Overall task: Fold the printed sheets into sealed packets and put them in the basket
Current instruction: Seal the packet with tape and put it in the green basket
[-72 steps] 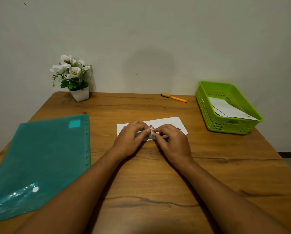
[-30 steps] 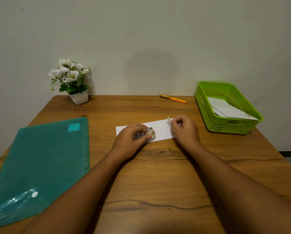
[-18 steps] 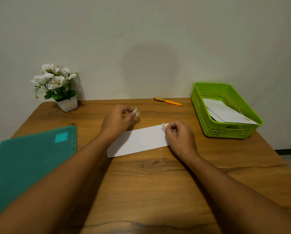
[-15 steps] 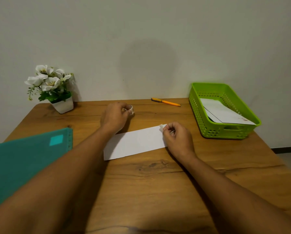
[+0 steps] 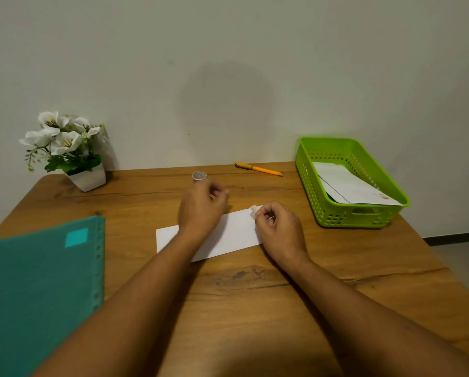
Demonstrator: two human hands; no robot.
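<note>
A white folded sheet (image 5: 236, 235) lies flat on the wooden table (image 5: 241, 308), in the middle. My right hand (image 5: 279, 229) rests on its right end and pinches a short strip of tape (image 5: 253, 208) between thumb and forefinger. My left hand (image 5: 200, 208) hovers blurred over the sheet's far left part, fingers loosely curled and holding nothing. The small tape roll (image 5: 199, 175) stands on the table just beyond that hand. The green basket (image 5: 358, 213) sits at the right with white folded packets (image 5: 347, 186) inside.
A teal plastic folder (image 5: 37, 289) covers the table's left side. A white pot of flowers (image 5: 86, 178) stands at the back left by the wall. An orange pen (image 5: 259, 169) lies at the back, between tape roll and basket.
My left hand carried the tape roll to the back of the table, let it go there and has drawn back over the sheet. My right hand still holds the torn strip.
</note>
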